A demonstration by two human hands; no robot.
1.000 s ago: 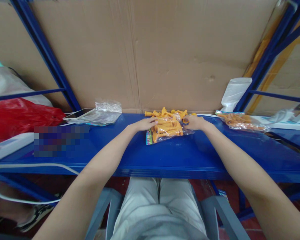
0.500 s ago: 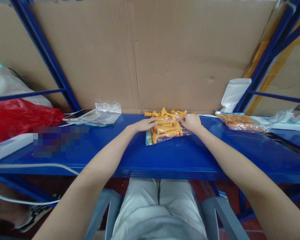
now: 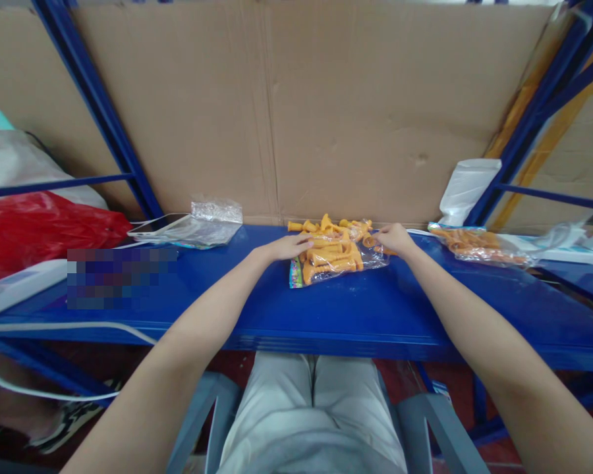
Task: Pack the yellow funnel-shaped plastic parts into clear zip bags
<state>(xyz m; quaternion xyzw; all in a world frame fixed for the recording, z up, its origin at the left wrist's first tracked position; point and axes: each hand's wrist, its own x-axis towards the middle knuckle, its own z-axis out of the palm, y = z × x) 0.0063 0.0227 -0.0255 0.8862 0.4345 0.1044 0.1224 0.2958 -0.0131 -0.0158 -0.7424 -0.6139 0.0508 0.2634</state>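
A clear plastic bag [image 3: 333,264] with a colourful printed strip at its left end lies on the blue table, filled with orange horn-shaped plastic pieces. My left hand [image 3: 287,247] is closed at the bag's left side, its fingertips on the film. More loose orange pieces [image 3: 327,224] lie just behind the bag. My right hand [image 3: 396,238] is at the bag's right end, with fingers bent and pinched together close to an orange piece; what lies between the fingertips is too small to make out.
Another bag of orange pieces [image 3: 467,242] lies to the right, beside a white box and crumpled film. Flat clear packaging [image 3: 197,230] is at the back left. A red bag [image 3: 49,227] and white cable [image 3: 74,326] are at far left. Cardboard [image 3: 336,118] walls the back.
My right hand has moved a little to the right, off the orange pieces, uncovering a round flared end at the bag's right side. My left hand stays at the bag.
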